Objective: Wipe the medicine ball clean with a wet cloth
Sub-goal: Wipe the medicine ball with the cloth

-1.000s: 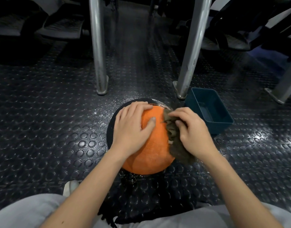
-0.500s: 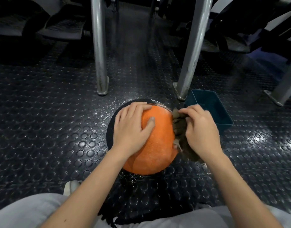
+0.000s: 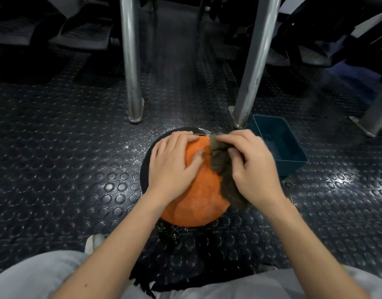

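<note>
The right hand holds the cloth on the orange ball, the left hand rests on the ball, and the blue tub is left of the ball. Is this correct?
Not quite: in the head view the tub is right of the ball, not left. The right hand does hold the cloth on it; the left hand rests on it.

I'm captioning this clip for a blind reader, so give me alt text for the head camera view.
A person's right hand grips a bunched brown cloth against an orange medicine ball on a studded black floor, while the left hand rests flat on it. A teal tub sits to the right.
</note>
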A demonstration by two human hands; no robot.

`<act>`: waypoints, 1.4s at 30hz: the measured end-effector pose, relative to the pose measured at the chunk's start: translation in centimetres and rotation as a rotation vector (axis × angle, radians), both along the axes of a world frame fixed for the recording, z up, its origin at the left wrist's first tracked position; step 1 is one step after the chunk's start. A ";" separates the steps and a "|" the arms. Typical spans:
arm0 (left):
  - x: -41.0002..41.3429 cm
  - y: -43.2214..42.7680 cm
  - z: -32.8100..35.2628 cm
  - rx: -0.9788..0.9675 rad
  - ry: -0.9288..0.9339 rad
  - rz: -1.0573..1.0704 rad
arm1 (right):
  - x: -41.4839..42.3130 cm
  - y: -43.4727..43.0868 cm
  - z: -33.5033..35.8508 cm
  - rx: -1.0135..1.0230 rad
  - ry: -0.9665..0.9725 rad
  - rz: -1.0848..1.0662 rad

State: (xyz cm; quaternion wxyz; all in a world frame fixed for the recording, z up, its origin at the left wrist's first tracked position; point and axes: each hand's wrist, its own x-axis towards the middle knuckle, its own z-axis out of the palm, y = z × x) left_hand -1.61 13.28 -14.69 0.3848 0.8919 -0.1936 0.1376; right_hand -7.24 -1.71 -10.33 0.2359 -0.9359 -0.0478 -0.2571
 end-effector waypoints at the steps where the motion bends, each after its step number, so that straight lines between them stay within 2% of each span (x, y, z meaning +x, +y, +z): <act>1: 0.1 0.1 0.0 0.001 0.003 0.005 | 0.0 0.3 -0.5 0.000 0.009 0.048; 3: 0.1 0.1 0.0 -0.003 0.021 0.005 | 0.3 -0.4 -1.5 0.040 0.067 0.009; 5: 0.1 0.1 0.0 -0.003 0.029 -0.005 | 0.3 -1.9 -1.6 0.029 0.128 -0.152; 7: 0.0 0.1 0.0 0.001 0.025 -0.008 | 0.1 -2.6 -0.7 0.044 0.079 -0.243; 9: -0.1 0.0 0.1 0.000 0.011 -0.002 | -0.1 -1.6 0.5 0.067 -0.069 -0.183; 11: -0.1 -0.1 0.1 0.009 -0.005 0.003 | -0.2 -0.2 0.4 0.011 -0.110 -0.047; 14: -0.1 0.0 0.2 0.012 -0.005 0.000 | -0.1 0.3 -1.1 -0.023 0.038 0.012; 17: -0.1 0.0 0.2 0.015 0.022 -0.031 | 0.0 -1.2 -0.7 -0.151 0.249 -0.219; 19: -0.2 -0.1 0.2 0.018 0.023 -0.042 | -0.3 -1.8 -0.1 -0.218 0.243 -0.323; 21: -0.3 -0.1 0.2 0.014 0.012 -0.036 | -0.5 -1.3 0.6 -0.132 0.079 -0.268; 23: -0.2 -0.1 0.2 0.013 0.009 -0.025 | -0.5 -0.3 0.8 -0.039 -0.035 -0.098; 26: -0.1 0.0 0.1 0.014 0.009 -0.023 | -0.2 0.0 -0.6 0.011 0.027 0.033; 30: -0.1 0.0 0.2 0.015 0.031 -0.045 | 0.2 -2.4 -1.2 -0.108 0.277 -0.304; 32: -0.1 0.0 0.2 0.014 0.022 -0.045 | -0.1 -2.7 -0.3 -0.080 0.209 -0.377; 34: -0.1 0.0 0.2 0.003 0.020 -0.032 | -0.1 -1.4 0.6 -0.003 0.021 -0.247; 36: 0.1 0.1 0.1 0.000 0.011 -0.028 | -0.3 -0.1 0.3 0.011 -0.041 -0.034; 38: 0.2 0.3 0.1 0.012 -0.008 -0.038 | -0.1 0.2 -0.6 0.042 0.047 0.056; 42: 0.6 0.8 0.1 0.040 -0.012 -0.071 | 0.0 -2.3 -1.0 -0.012 0.289 -0.235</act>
